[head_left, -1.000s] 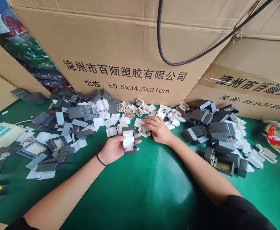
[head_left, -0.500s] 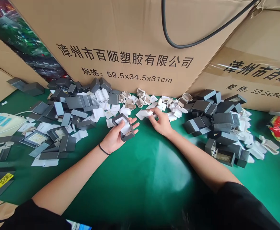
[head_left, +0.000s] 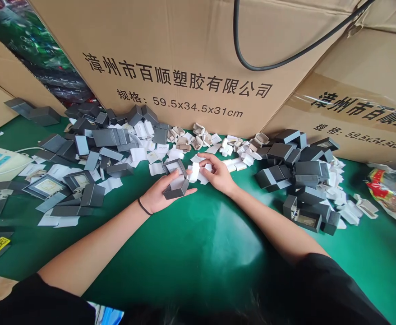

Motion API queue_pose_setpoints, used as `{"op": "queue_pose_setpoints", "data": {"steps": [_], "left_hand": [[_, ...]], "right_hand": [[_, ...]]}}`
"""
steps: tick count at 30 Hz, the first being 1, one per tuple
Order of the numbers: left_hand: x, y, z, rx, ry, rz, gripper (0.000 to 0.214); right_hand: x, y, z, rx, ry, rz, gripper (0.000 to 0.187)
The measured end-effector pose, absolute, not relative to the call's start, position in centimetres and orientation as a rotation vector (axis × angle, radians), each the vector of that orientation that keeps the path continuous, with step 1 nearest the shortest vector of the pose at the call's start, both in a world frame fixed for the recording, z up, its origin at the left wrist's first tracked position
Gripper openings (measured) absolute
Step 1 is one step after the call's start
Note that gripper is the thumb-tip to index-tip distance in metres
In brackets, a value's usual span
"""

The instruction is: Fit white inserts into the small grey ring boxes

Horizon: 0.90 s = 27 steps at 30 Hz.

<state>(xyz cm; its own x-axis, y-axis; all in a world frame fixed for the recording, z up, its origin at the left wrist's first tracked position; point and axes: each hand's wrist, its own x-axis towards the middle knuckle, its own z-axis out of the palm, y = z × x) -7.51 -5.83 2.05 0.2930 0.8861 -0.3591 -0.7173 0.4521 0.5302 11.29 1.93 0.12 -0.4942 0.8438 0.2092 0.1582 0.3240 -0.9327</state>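
Note:
My left hand (head_left: 160,192) holds a small dark grey hinged box (head_left: 176,188) with its lid raised. A pale lining shows inside the box, and print is visible in the lid. Just to the right, my right hand (head_left: 218,175) pinches a small white padded insert (head_left: 194,172) between thumb and fingers, close beside the box's right edge. White paper pieces (head_left: 204,174) lie behind and under my right fingertips. Whether the insert touches the box I cannot tell.
Piles of grey boxes and white papers lie left (head_left: 93,196) and right (head_left: 309,180) on the green table (head_left: 218,253). Beige and white inserts (head_left: 201,135) line the back. Large cartons (head_left: 184,45) stand behind, under a hanging black cable (head_left: 252,67). A power strip (head_left: 2,162) sits far left.
My right hand has moved left and slightly down, bringing the white insert up to the box. The box in my left hand has turned, its opening now facing more toward me.

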Motion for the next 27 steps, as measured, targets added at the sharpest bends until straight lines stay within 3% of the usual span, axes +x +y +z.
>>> {"op": "queue_pose_setpoints", "data": {"steps": [4,11,17,27], "left_hand": [[-7.27,-5.87,2.34,0.284,0.708,1.142,0.018],[-7.55,-5.30,2.33,0.263,0.623,1.307,0.020],[-7.74,-5.19,2.41,0.195,0.564,1.298,0.021],[-7.62,-5.34,2.02,0.193,0.579,1.293,0.019]], "right_hand": [[11.15,1.62,-0.17,-0.813,-1.923,1.077,0.046],[11.34,1.71,-0.02,-0.727,-2.134,0.446,0.054],[11.21,1.87,-0.55,-0.632,-2.258,0.500,0.042],[10.89,1.49,-0.42,-0.641,-2.244,0.494,0.048]]}}
